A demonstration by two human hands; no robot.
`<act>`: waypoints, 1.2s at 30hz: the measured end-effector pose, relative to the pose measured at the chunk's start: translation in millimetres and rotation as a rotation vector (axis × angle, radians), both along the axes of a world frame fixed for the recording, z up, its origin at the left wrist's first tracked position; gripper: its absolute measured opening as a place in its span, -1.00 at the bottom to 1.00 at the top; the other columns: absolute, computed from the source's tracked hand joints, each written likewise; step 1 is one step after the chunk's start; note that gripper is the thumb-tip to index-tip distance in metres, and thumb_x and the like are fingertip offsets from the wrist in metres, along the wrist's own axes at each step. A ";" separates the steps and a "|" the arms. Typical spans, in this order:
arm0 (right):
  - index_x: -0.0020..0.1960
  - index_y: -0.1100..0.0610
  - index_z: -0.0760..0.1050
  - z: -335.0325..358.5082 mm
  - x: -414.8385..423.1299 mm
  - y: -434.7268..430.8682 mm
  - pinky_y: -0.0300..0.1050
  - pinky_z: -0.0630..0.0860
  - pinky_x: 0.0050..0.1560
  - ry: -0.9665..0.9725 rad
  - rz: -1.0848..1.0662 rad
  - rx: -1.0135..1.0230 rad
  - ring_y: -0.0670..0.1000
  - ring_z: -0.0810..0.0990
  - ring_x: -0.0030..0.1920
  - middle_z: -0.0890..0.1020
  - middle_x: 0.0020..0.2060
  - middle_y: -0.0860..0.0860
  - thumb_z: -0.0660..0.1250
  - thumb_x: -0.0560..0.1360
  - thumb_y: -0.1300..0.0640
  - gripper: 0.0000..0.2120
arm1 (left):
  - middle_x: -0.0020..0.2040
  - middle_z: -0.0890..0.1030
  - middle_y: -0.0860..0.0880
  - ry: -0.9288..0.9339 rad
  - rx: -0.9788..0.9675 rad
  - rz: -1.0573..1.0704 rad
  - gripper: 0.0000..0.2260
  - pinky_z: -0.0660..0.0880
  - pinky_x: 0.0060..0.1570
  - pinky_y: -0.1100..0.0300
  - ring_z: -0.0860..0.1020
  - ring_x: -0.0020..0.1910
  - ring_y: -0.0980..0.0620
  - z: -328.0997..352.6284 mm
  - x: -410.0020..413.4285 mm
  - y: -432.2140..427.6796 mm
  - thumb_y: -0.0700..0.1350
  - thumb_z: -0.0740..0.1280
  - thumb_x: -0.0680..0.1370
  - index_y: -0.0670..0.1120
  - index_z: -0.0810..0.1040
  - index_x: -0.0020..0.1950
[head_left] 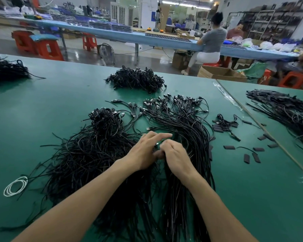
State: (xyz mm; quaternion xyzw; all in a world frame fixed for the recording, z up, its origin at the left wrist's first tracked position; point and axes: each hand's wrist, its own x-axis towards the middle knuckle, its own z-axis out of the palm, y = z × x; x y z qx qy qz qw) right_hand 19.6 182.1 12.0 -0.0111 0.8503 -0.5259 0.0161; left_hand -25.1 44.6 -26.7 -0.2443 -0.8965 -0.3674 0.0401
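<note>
On the green table (68,105) lies a fanned spread of black cables (185,123), with a tangled heap (87,154) to its left. Over the spread's near part the left hand (143,152) stretches its fingers nearly straight. The right hand (176,158), close against it, curls and seems to pinch a blurred cable end (157,144). Short black sleeves (229,147) lie right of the spread.

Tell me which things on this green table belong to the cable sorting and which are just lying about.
In the job:
fanned black USB cables, being handled
tangled cable heap beside them, probably

Lying about:
white cable coil
loose black sleeve pieces
far cable pile
pile on the right table
</note>
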 end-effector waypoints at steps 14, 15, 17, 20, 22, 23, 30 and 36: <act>-0.18 0.08 0.58 22.0 17.7 17.8 -0.35 0.27 -0.47 0.284 0.066 0.093 -0.16 0.34 -0.51 0.44 -0.53 -0.17 0.28 0.62 0.00 -0.74 | -0.30 0.61 -0.23 0.275 0.657 0.487 -0.47 0.40 -0.38 0.32 0.51 -0.35 -0.10 31.1 -2.7 -10.3 0.19 0.11 0.63 -0.22 0.58 -0.17; -0.17 0.06 0.58 18.1 16.6 23.0 -0.34 0.26 -0.49 0.299 0.025 0.128 -0.15 0.34 -0.52 0.44 -0.53 -0.16 0.28 0.62 -0.02 -0.74 | -0.37 0.57 -0.17 0.290 0.708 0.451 -0.47 0.45 -0.39 0.19 0.49 -0.41 -0.08 35.0 2.7 -5.0 0.20 0.13 0.61 -0.22 0.53 -0.24; -0.20 0.06 0.55 12.2 13.1 34.3 -0.31 0.22 -0.54 0.332 -0.076 0.156 -0.12 0.30 -0.56 0.42 -0.57 -0.14 0.25 0.61 -0.10 -0.69 | -0.47 0.38 0.02 0.355 0.762 0.362 -0.59 0.40 -0.49 0.13 0.34 -0.51 0.09 44.7 14.2 5.4 0.14 0.24 0.59 -0.08 0.37 -0.35; -0.27 0.15 0.47 5.3 7.2 49.4 -0.27 0.21 -0.55 0.316 -0.229 0.183 -0.12 0.27 -0.59 0.38 -0.58 -0.10 0.19 0.58 -0.23 -0.52 | -0.47 0.22 0.16 0.591 0.661 0.281 -0.60 0.20 -0.51 0.36 0.21 -0.50 0.18 58.9 23.3 8.7 -0.06 0.40 0.55 0.03 0.26 -0.38; -0.29 0.18 0.42 2.7 5.3 55.1 -0.30 0.24 -0.55 0.302 -0.295 0.153 -0.13 0.28 -0.58 0.36 -0.56 -0.10 0.19 0.57 -0.25 -0.48 | -0.48 0.28 0.12 0.738 0.552 0.238 -0.60 0.18 -0.49 0.41 0.24 -0.51 0.16 66.5 25.2 4.6 -0.10 0.46 0.51 -0.10 0.34 -0.43; -0.31 0.17 0.38 2.6 4.8 55.2 -0.31 0.26 -0.54 0.308 -0.317 0.112 -0.14 0.27 -0.58 0.35 -0.55 -0.11 0.19 0.57 -0.24 -0.49 | -0.49 0.32 0.09 0.773 0.511 0.230 -0.60 0.20 -0.51 0.40 0.27 -0.52 0.13 71.4 27.2 1.9 -0.07 0.47 0.50 -0.15 0.37 -0.43; -0.31 0.09 0.31 21.6 1.0 59.8 -0.25 0.28 -0.46 0.473 -0.550 -0.069 -0.13 0.25 -0.48 0.34 -0.46 -0.08 0.17 0.64 -0.16 -0.56 | -0.54 0.48 0.03 0.088 0.816 0.424 -0.26 0.55 -0.30 0.06 0.49 -0.49 0.00 63.5 9.5 -41.2 0.54 0.16 0.39 -0.17 0.50 -0.37; -0.28 0.10 0.50 17.4 -4.7 87.1 -0.31 0.33 -0.46 0.216 -0.364 0.351 -0.06 0.44 -0.44 0.55 -0.44 -0.01 0.28 0.62 -0.07 -0.64 | -0.52 0.27 0.12 0.230 0.806 0.575 -0.44 0.37 -0.41 0.16 0.29 -0.56 0.16 53.9 9.0 -61.3 0.32 0.28 0.52 -0.10 0.27 -0.41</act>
